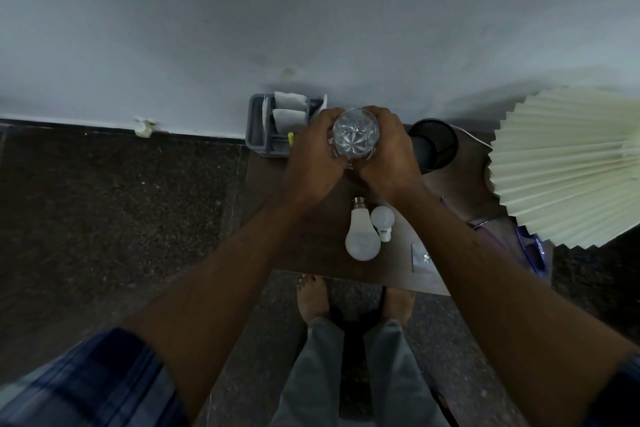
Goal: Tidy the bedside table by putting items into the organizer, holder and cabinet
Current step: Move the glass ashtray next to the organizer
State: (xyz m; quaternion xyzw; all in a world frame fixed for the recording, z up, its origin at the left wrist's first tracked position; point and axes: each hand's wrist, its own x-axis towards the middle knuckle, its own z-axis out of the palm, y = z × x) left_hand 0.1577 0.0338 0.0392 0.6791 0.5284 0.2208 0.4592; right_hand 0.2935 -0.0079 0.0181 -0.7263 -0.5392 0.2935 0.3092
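Pale wall (311, 10) up top, dark speckled floor (121, 211) below it. Pleated cream lampshade (561, 166) filled the right side, overhanging the brown surface (311, 246). Grey organizer (258, 128) sat at the surface's back left corner against the wall, with white folded papers (289, 114) in its rear compartments and a yellow item (291, 139) in a front one. Black holder (436, 142) stood at the back, just left of the lampshade.

Left hand (311, 152) and right hand (388, 152) were both curled round a clear container (356, 135), one on each side, between organizer and holder; glass or bottle, could not tell, nor whether it touched the surface.

Large white bulb (360, 239) lay nearer the front, small white bulb (382, 218) touching its right side. Purple-framed glasses (533, 250) partly under the lampshade. Small clear packet (420, 258) near the front edge, partly behind the right forearm.
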